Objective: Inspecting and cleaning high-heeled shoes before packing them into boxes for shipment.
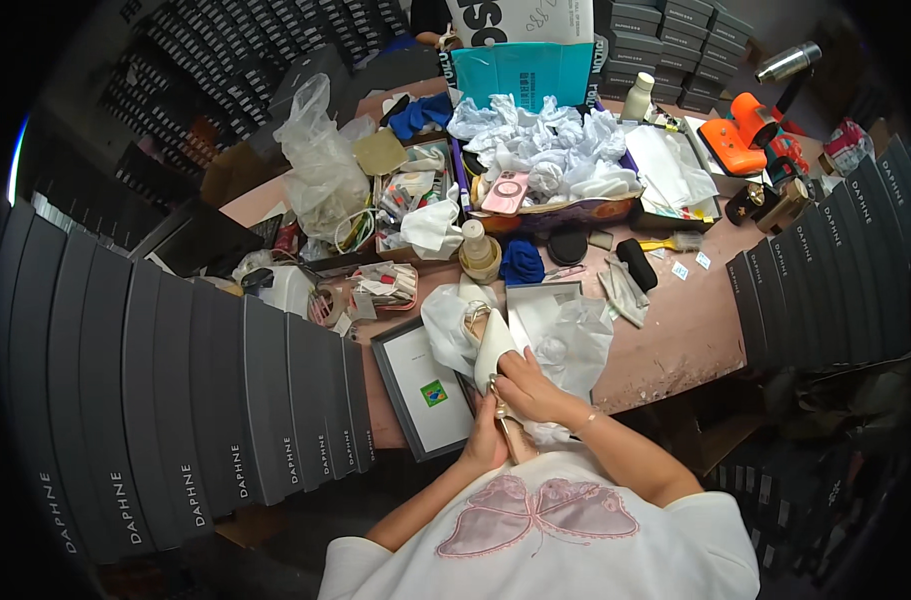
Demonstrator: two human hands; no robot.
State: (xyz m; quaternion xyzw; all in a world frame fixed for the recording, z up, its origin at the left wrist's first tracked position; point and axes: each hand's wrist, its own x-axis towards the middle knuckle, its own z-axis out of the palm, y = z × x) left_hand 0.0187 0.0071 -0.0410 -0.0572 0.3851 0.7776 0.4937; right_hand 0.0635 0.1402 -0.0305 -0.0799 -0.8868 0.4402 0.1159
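White tee (542, 560) nearest; L hand (486, 443) & R hand (530, 390): fingers curled tight round white shoe (491, 346). Keep L steady, R light, w/o scuffs.

Bright centre; dark, bent edges; glare far left.

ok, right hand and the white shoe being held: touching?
Touching. The head view shows the right hand with its fingers on the white shoe, no gap visible.
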